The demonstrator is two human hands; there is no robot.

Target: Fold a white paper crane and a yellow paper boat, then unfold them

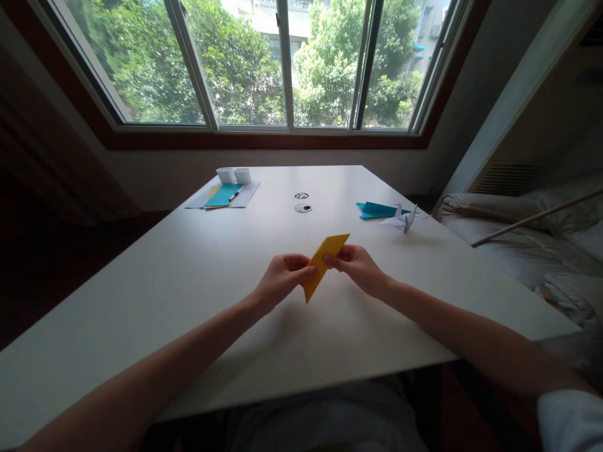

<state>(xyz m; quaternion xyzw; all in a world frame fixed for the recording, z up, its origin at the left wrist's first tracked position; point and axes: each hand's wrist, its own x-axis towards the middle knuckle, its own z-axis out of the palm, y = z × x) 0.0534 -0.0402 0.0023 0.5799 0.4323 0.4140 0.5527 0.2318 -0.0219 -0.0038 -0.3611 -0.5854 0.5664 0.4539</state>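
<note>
Pinching yellow paper [318,258], hands [277,279] [362,269] partly hidden.

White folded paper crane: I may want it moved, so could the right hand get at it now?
Probably yes, once the right hand lets go of the yellow folded paper; nothing visible blocks the way to the crane.

No legible text, labels, brands, numbers or signs on anything in view.
</note>
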